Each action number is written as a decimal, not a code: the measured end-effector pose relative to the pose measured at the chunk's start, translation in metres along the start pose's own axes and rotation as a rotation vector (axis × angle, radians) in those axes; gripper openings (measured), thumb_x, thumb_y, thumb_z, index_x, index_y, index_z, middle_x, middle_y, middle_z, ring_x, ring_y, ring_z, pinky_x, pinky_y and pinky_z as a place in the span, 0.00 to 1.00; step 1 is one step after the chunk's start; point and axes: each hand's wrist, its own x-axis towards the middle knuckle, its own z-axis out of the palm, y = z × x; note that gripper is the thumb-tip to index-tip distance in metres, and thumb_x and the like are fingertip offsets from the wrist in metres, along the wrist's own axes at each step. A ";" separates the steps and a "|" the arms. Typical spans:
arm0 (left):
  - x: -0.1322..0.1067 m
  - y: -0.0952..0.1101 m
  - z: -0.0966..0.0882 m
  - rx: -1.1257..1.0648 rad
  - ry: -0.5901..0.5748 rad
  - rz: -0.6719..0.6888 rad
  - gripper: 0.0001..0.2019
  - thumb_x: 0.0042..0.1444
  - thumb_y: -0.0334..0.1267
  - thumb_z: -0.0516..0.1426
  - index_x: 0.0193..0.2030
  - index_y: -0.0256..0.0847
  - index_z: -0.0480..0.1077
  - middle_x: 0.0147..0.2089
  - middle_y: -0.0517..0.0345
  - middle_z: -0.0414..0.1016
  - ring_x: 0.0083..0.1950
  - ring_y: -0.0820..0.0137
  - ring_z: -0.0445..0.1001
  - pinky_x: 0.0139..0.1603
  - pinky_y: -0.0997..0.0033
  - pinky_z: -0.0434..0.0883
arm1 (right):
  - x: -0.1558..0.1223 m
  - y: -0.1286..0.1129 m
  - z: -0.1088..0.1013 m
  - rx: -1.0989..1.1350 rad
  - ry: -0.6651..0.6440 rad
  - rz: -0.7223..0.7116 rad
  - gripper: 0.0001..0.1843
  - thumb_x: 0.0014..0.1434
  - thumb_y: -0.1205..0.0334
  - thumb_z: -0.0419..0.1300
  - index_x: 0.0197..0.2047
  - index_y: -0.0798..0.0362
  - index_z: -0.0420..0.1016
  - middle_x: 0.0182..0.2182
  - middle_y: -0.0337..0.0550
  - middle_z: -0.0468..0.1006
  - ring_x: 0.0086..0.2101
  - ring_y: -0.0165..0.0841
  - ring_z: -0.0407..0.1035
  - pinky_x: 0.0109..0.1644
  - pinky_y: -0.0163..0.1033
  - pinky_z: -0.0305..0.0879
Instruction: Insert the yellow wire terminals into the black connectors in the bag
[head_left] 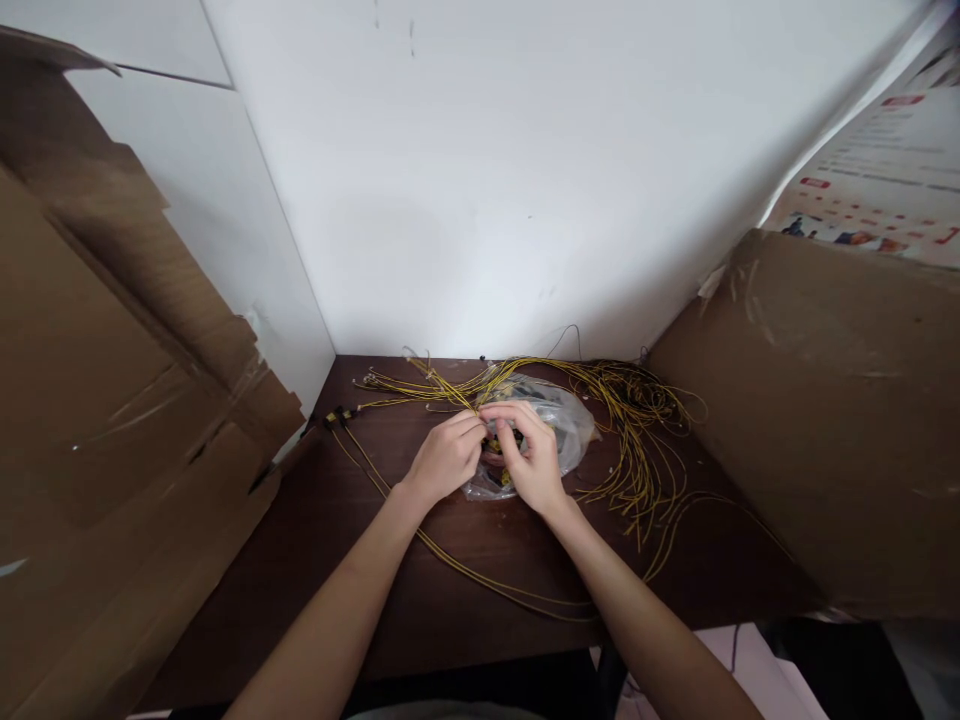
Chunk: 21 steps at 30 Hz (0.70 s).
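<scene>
Your left hand is bent at the fingers, its grip pinched, as far as it shows, on the near ends of a few yellow wires. Your right hand meets it there, index finger and thumb curved inward; whether that grip holds a wire or a small part, you cannot tell, since the fingers hide it. Both hands are over the near side of a clear plastic bag, where small black and yellow parts show.

The work looks partway along. Beyond the bag to the left, wire ends fan out over the bench; farther left, a long pair of wires ends in black plugs and seems the most finished. Much appears left: parts remain in the bag, and a large tangle of wires lies to its right, its near ends apparently bare. How many are done is too small to count. Cardboard stands along the right side.
</scene>
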 end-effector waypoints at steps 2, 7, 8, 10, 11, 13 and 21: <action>-0.001 0.000 0.003 0.011 0.034 0.021 0.10 0.54 0.24 0.47 0.35 0.33 0.69 0.35 0.48 0.73 0.44 0.65 0.71 0.47 0.62 0.71 | 0.000 -0.001 0.002 -0.003 -0.060 -0.016 0.12 0.61 0.67 0.48 0.44 0.50 0.71 0.44 0.44 0.74 0.47 0.34 0.65 0.53 0.45 0.61; -0.003 -0.002 0.007 0.047 0.002 -0.026 0.10 0.49 0.24 0.50 0.37 0.31 0.70 0.36 0.46 0.75 0.41 0.64 0.73 0.45 0.63 0.73 | -0.002 -0.002 0.006 -0.041 -0.233 -0.060 0.16 0.63 0.64 0.48 0.52 0.48 0.66 0.52 0.43 0.69 0.54 0.34 0.59 0.59 0.47 0.54; -0.003 -0.002 0.007 0.042 -0.026 -0.041 0.11 0.49 0.24 0.50 0.39 0.30 0.70 0.38 0.45 0.75 0.42 0.63 0.74 0.46 0.63 0.72 | -0.002 -0.002 0.007 -0.052 -0.258 -0.060 0.16 0.63 0.63 0.47 0.53 0.48 0.65 0.53 0.43 0.68 0.55 0.34 0.58 0.59 0.47 0.53; -0.003 -0.001 0.007 0.017 -0.077 -0.077 0.14 0.48 0.24 0.51 0.43 0.30 0.69 0.43 0.44 0.75 0.45 0.63 0.73 0.48 0.63 0.71 | -0.001 -0.003 0.008 -0.077 -0.290 -0.048 0.18 0.63 0.61 0.47 0.55 0.47 0.63 0.54 0.43 0.67 0.57 0.35 0.56 0.60 0.47 0.51; -0.003 -0.001 0.007 0.003 -0.100 -0.097 0.15 0.49 0.24 0.51 0.44 0.31 0.68 0.44 0.44 0.74 0.47 0.63 0.72 0.49 0.64 0.70 | -0.001 -0.003 0.009 -0.091 -0.298 -0.040 0.18 0.63 0.60 0.47 0.56 0.47 0.63 0.55 0.43 0.66 0.57 0.35 0.55 0.60 0.48 0.51; -0.002 0.000 0.007 -0.020 -0.136 -0.129 0.16 0.49 0.24 0.51 0.46 0.33 0.68 0.46 0.46 0.74 0.48 0.64 0.72 0.50 0.64 0.70 | 0.000 -0.003 0.010 -0.125 -0.303 -0.025 0.19 0.63 0.59 0.47 0.56 0.47 0.62 0.56 0.43 0.64 0.58 0.35 0.53 0.60 0.48 0.50; 0.000 0.004 0.005 -0.028 -0.103 -0.080 0.14 0.45 0.23 0.50 0.40 0.31 0.70 0.40 0.44 0.74 0.45 0.61 0.72 0.46 0.61 0.72 | 0.001 0.003 0.007 -0.238 -0.289 0.027 0.18 0.63 0.57 0.47 0.55 0.50 0.64 0.55 0.46 0.64 0.58 0.37 0.52 0.59 0.49 0.50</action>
